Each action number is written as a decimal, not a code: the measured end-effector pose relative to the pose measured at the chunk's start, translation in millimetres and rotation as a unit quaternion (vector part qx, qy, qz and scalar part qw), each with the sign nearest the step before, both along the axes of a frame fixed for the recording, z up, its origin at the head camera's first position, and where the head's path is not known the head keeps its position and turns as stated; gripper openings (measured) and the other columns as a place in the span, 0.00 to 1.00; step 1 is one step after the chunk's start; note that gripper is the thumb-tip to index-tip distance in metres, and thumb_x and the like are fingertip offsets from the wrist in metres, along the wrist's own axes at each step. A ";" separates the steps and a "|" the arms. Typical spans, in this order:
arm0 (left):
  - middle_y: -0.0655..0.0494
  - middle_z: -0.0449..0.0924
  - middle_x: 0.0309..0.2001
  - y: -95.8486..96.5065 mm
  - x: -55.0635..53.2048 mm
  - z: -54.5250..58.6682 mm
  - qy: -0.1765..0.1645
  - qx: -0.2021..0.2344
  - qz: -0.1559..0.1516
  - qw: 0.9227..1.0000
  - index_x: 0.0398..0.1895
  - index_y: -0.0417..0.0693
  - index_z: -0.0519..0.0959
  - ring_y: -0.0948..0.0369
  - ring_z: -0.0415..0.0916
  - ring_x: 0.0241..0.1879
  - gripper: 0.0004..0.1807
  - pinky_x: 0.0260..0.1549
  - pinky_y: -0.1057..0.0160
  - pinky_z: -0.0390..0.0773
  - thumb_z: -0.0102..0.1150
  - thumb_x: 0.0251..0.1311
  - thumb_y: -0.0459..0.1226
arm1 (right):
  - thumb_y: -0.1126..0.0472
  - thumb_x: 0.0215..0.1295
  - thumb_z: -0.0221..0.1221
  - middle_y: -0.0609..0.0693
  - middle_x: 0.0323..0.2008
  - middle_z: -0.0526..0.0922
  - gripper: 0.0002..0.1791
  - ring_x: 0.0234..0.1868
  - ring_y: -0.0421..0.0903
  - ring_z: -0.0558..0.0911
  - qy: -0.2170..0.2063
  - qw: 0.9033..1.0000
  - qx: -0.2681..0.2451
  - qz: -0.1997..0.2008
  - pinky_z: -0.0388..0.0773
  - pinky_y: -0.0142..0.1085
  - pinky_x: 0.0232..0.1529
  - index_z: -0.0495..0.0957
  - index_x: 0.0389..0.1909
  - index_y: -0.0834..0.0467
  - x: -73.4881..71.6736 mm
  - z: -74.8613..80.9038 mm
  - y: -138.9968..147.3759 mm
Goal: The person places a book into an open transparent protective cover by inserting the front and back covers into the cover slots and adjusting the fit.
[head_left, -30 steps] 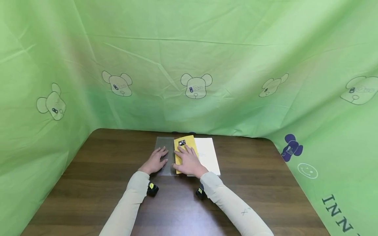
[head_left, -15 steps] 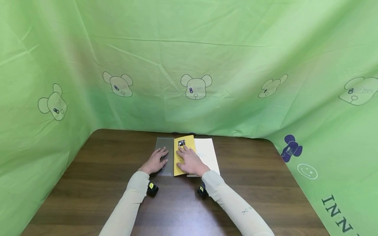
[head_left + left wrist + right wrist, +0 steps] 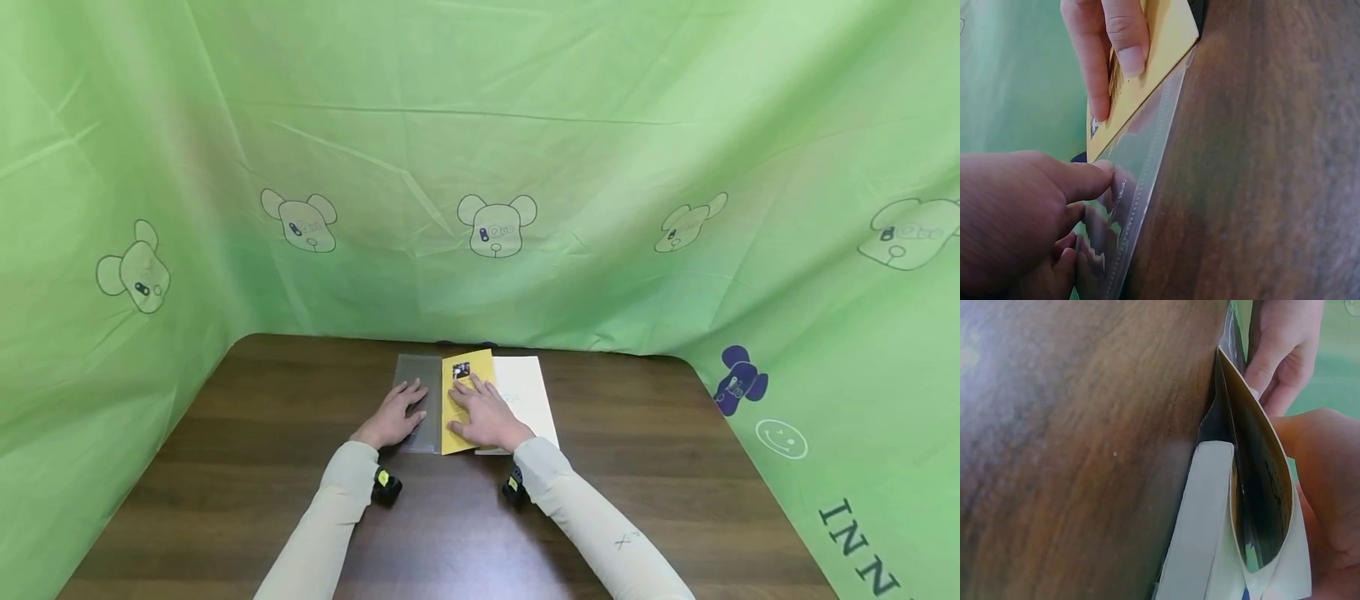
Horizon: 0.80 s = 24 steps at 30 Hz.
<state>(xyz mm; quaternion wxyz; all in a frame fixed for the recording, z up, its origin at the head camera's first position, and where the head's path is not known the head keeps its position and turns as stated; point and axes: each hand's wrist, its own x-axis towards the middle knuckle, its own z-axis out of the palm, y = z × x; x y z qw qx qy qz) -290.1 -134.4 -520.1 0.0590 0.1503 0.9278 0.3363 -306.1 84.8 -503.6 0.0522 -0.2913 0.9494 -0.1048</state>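
i read both hands as loose from here, neither grip clamped on anything. the left hand rests on the clear cover, laid out on the surface. the right hand lies on the yellow flap, its thumb apart from its fingers. that flap sits between the clear cover and the white page, and from the right wrist i see it bowed up beside a thick block of pages.

against a second ago, the right hand has slid slightly right: its thumb lapped the flap's left edge then, and now lies inside it, with the near corner showing. the left hand has stayed put.
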 end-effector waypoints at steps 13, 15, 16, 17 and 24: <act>0.39 0.54 0.79 0.5 -1.6 -0.9 -0.011 -0.006 -0.001 1.000 0.75 0.40 0.66 0.39 0.44 0.79 0.28 0.74 0.37 0.53 0.53 0.75 0.36 | 0.44 0.71 0.56 0.53 0.78 0.60 0.35 0.81 0.58 0.51 -0.008 1.000 -0.005 -0.004 0.45 0.55 0.80 0.68 0.74 0.57 1.7 2.9 -3.8; 0.39 0.54 0.79 0.5 -1.4 -1.2 -0.010 -0.004 -0.003 1.000 0.74 0.39 0.67 0.39 0.44 0.79 0.27 0.74 0.36 0.54 0.53 0.75 0.36 | 0.44 0.71 0.56 0.53 0.78 0.60 0.35 0.81 0.58 0.52 -0.008 1.000 -0.004 -0.003 0.45 0.55 0.80 0.68 0.74 0.57 1.9 3.0 -4.5; 0.39 0.54 0.79 0.6 -1.3 -1.1 -0.012 -0.002 -0.003 1.000 0.74 0.40 0.67 0.39 0.44 0.79 0.27 0.74 0.36 0.54 0.53 0.75 0.36 | 0.44 0.71 0.56 0.53 0.78 0.61 0.35 0.81 0.58 0.52 -0.008 1.000 -0.004 -0.003 0.46 0.55 0.80 0.68 0.74 0.57 2.0 3.2 -4.8; 0.39 0.54 0.79 0.7 -1.2 -1.0 -0.014 -0.001 -0.003 1.000 0.75 0.40 0.66 0.39 0.44 0.79 0.27 0.74 0.36 0.53 0.53 0.75 0.36 | 0.44 0.71 0.56 0.53 0.78 0.61 0.35 0.81 0.58 0.52 -0.008 1.000 -0.005 -0.005 0.46 0.55 0.80 0.68 0.74 0.57 2.3 3.6 -5.2; 0.38 0.54 0.79 -0.2 -1.2 -2.9 -0.007 0.000 -0.004 1.000 0.74 0.39 0.67 0.38 0.44 0.79 0.27 0.74 0.36 0.53 0.54 0.74 0.35 | 0.44 0.71 0.57 0.53 0.78 0.61 0.35 0.81 0.58 0.52 -0.007 1.000 0.003 -0.011 0.44 0.54 0.80 0.69 0.74 0.56 2.2 4.7 -11.7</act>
